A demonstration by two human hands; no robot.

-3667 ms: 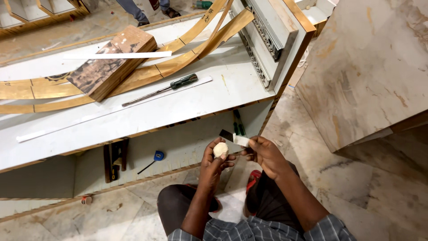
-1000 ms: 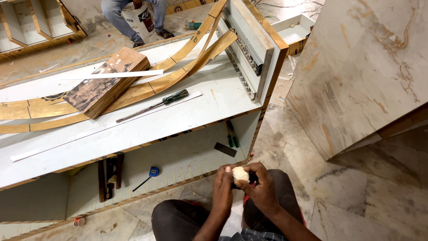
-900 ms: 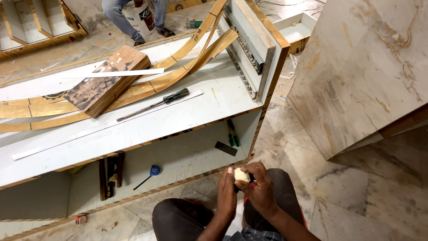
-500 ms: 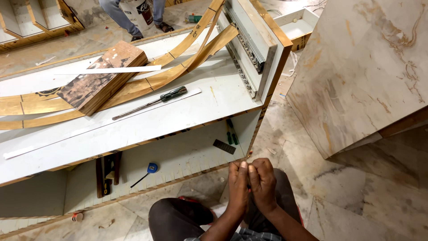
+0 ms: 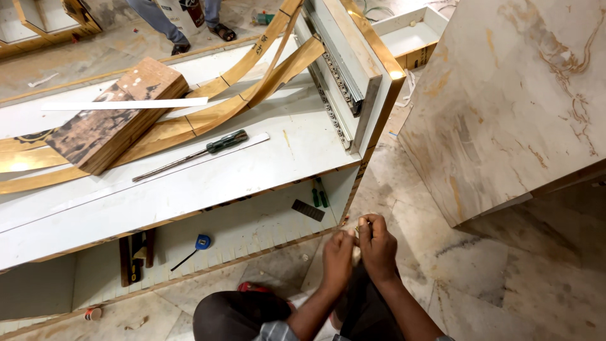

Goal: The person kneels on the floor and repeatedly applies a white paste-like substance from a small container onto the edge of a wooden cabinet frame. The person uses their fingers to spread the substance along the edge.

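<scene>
Head view, nearest first: the person's knees and dark trousers (image 5: 252,312) fill the bottom edge, and above them both hands meet over the marble floor (image 5: 454,278). The left hand (image 5: 338,259) and the right hand (image 5: 379,247) are curled almost closed, fingertips pressed together around a small pale object (image 5: 356,254) that is mostly hidden between them; what it is cannot be told. Just beyond the hands stands a white cabinet carcass (image 5: 189,189) lying on its side. In its lower compartment lie a blue tape measure (image 5: 202,241), a dark flat strip (image 5: 308,210) and green-handled tools (image 5: 319,193). On top rest a green-handled screwdriver (image 5: 199,153), a wooden block (image 5: 113,123) and curved wooden strips (image 5: 246,88). Farthest off, another person's legs (image 5: 170,22) stand.
</scene>
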